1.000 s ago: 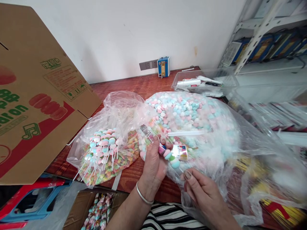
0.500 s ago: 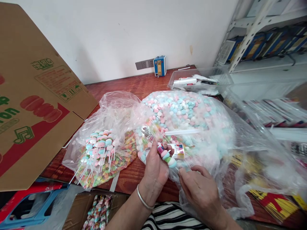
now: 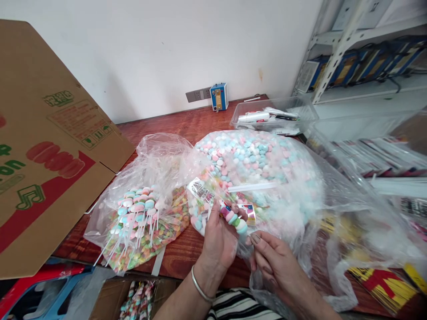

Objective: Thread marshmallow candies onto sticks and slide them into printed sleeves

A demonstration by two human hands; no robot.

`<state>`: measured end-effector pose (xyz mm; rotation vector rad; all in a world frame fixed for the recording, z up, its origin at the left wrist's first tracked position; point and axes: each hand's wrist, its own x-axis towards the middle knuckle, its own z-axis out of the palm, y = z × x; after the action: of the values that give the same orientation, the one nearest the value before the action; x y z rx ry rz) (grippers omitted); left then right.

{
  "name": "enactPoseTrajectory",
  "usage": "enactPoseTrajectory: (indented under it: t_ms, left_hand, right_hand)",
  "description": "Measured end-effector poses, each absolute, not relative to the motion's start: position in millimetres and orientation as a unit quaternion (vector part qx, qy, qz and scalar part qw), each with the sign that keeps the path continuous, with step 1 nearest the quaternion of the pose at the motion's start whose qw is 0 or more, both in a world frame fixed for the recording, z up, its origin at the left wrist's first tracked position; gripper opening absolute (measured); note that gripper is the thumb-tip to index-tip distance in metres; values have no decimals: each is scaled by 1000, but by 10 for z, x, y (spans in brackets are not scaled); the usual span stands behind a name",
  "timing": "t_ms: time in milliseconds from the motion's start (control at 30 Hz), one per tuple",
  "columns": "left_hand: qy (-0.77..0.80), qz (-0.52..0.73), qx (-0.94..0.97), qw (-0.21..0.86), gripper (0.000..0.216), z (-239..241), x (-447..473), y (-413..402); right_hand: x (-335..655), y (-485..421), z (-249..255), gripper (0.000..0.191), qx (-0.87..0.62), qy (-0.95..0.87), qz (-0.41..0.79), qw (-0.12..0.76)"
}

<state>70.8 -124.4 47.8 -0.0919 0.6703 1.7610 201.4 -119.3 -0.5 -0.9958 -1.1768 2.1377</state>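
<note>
In my left hand (image 3: 218,242), closed around it, is a short skewer of pastel marshmallows (image 3: 236,221). A shiny printed wrapper (image 3: 200,191) sticks out beyond my fingers at its upper end. My right hand (image 3: 278,262) is pinched just right of the lowest marshmallow; what its fingertips hold, if anything, I cannot make out. Behind both hands lies a large clear bag of pink, white and blue candies (image 3: 260,153). On it rest white sticks (image 3: 251,187) and a colourful printed label (image 3: 249,213).
On the left, marshmallow sticks (image 3: 140,206) lie on a bag of ring-shaped gummies (image 3: 178,211), beside a large carton (image 3: 63,133). A clear plastic bin (image 3: 276,106) and a blue box (image 3: 219,97) stand behind. Below the table edge is an open box of wrapped candies (image 3: 138,298).
My right hand's fingertips have come together in a pinch by the skewer's lower end. More of the shiny wrapper shows above my left hand. The camera view has shifted slightly.
</note>
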Motion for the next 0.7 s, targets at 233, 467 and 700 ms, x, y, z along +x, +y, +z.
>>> enactPoseTrajectory:
  t_ms: [233, 467, 700]
  left_hand:
    - [300, 772, 29, 559, 30, 453, 549, -1250]
    - [332, 799, 9, 502, 14, 489, 488, -1157]
    - [376, 770, -136, 498, 24, 557, 517, -1065]
  right_hand:
    - [2039, -1150, -48, 37, -358, -331, 827, 280]
    - [2021, -1167, -13, 39, -342, -391, 809, 274]
    - [2141, -1135, -55, 19, -245, -837, 259, 415]
